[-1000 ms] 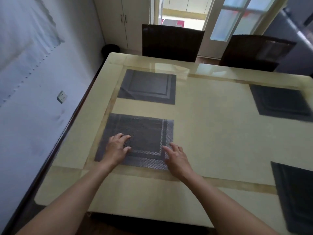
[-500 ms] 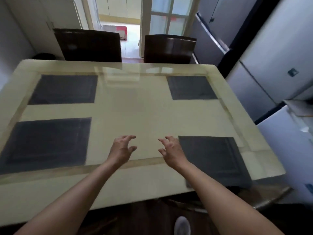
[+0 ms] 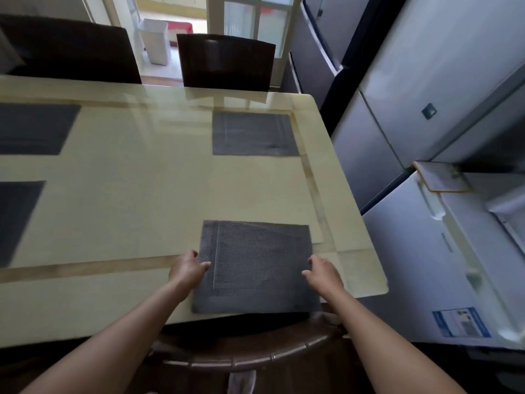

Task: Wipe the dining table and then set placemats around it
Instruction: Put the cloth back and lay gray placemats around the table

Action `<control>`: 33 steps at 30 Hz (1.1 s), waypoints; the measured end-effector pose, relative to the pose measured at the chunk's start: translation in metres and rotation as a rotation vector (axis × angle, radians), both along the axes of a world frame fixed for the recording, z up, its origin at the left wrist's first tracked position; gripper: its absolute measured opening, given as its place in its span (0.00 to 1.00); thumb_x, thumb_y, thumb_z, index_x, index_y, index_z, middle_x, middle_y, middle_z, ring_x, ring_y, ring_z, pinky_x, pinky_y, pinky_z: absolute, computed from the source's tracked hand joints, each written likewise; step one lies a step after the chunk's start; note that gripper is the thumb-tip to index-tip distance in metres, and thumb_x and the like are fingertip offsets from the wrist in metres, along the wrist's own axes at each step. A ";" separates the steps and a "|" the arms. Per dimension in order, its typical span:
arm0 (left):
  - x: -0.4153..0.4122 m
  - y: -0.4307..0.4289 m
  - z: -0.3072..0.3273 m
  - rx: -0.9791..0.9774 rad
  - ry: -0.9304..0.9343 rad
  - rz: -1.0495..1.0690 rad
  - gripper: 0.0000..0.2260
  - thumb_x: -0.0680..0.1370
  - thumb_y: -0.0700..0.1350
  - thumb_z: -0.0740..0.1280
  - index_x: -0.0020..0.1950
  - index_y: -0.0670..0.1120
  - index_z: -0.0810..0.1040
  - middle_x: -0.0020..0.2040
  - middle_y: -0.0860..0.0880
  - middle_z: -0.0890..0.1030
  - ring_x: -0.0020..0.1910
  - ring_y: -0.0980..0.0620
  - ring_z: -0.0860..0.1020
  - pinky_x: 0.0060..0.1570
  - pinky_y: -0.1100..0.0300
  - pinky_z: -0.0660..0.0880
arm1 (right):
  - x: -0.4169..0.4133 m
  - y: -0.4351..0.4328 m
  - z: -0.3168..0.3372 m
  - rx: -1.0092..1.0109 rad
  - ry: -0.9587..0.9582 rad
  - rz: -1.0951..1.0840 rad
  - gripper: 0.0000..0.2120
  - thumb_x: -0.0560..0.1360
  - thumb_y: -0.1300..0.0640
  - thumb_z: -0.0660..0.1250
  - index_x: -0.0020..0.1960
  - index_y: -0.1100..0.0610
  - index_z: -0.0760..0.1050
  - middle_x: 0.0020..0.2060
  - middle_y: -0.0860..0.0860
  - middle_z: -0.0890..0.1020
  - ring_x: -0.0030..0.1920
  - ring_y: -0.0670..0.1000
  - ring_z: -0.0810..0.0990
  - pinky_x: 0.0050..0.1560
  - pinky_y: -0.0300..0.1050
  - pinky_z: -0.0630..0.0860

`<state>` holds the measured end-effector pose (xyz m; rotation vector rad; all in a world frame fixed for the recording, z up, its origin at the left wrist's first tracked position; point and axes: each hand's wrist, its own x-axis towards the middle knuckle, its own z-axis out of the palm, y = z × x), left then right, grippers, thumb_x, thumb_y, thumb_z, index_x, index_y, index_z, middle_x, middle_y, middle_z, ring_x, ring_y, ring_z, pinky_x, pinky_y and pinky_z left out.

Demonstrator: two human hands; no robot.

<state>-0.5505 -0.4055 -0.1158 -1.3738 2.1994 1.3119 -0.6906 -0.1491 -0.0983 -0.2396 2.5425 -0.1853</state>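
The glossy cream worktop with a tan inlay band point(image 3: 142, 194) fills the view from 9 o'clock to the centre. No cloth is in sight and its surface shines, so the wiping step looks finished and the placemat step is in hand.

A dark brown curved-back chair point(image 3: 241, 351) is tucked under the near edge at 6 o'clock.

Four dark grey woven rectangular placemats lie on the worktop. One is at 12 o'clock point(image 3: 254, 137) inside the inlay band, and two are cut off by the frame at 10 o'clock point(image 3: 31, 129) and 9 o'clock point(image 3: 14, 220). The fourth, the near placemat point(image 3: 255, 265), lies at 5 o'clock. It crosses the inlay band and its near edge reaches the worktop's rim or just past it, so it sits closer to the person than the other mats do.

The left grip point(image 3: 187, 270) pinches this mat's left edge with the thumb laid on top. The right grip point(image 3: 324, 273) does the same at the right edge. Whether the fingers pass beneath the mat cannot be told.

The next move probably calls for sliding this mat away from the rim until it sits inside the band like the one at 12 o'clock. Both sides should be pushed evenly so it stays square, then it can be let go.
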 end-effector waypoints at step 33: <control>-0.135 -0.029 -0.030 -0.184 0.152 0.339 0.06 0.73 0.41 0.72 0.49 0.43 0.83 0.49 0.44 0.84 0.47 0.48 0.80 0.48 0.61 0.72 | -0.163 -0.018 -0.029 -0.327 -0.002 -0.477 0.09 0.70 0.51 0.74 0.38 0.55 0.77 0.43 0.54 0.84 0.39 0.53 0.77 0.42 0.40 0.70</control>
